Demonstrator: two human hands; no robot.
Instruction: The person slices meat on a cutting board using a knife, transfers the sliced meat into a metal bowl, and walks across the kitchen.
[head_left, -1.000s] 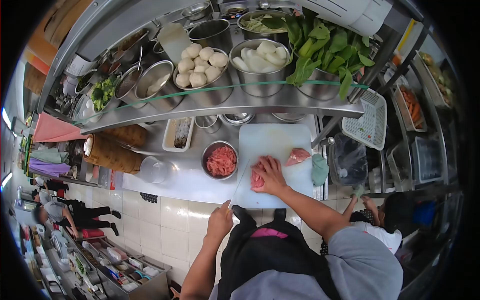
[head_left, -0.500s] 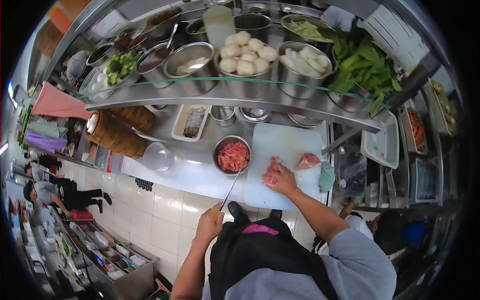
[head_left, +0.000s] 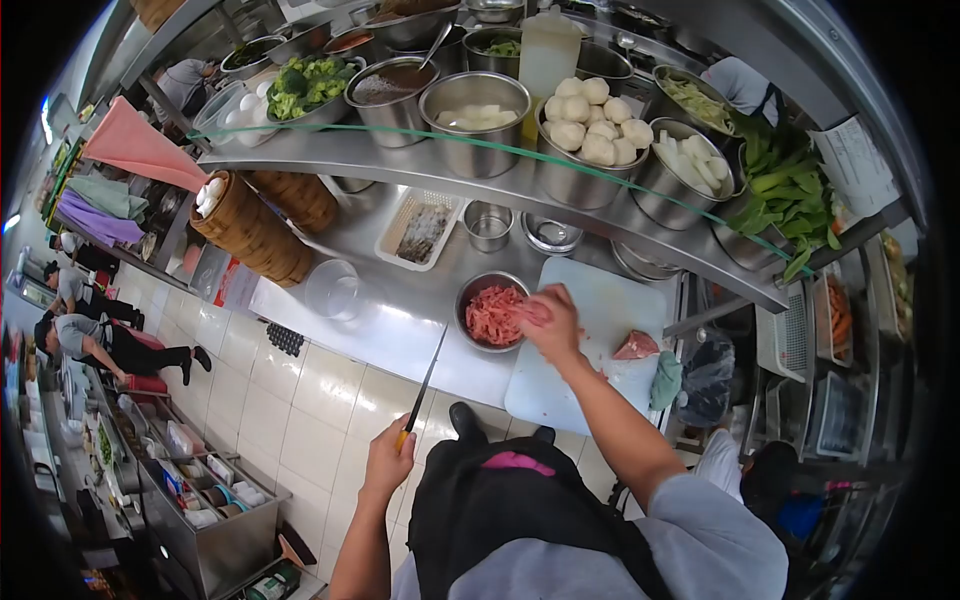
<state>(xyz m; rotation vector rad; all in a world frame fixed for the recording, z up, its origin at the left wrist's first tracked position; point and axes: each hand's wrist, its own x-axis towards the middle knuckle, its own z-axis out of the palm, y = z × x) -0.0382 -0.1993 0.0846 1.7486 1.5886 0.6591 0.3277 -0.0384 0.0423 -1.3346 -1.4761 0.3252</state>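
Keeping the pale blue rectangular cutting board (head_left: 550,380) near the round stainless-steel bowl (head_left: 468,335) should shorten the transfer. Best to open the right hand (head_left: 555,328) low, well inside the rim; it pinches raw pink meat strips (head_left: 533,312) at the bowl's right side. The left hand (head_left: 388,458) wraps the yellow-handled knife (head_left: 427,382), its blade best kept aside. A steel pot (head_left: 575,182) holds round white balls, a white plastic basket (head_left: 388,224) greyish pieces, the bowl more strips.
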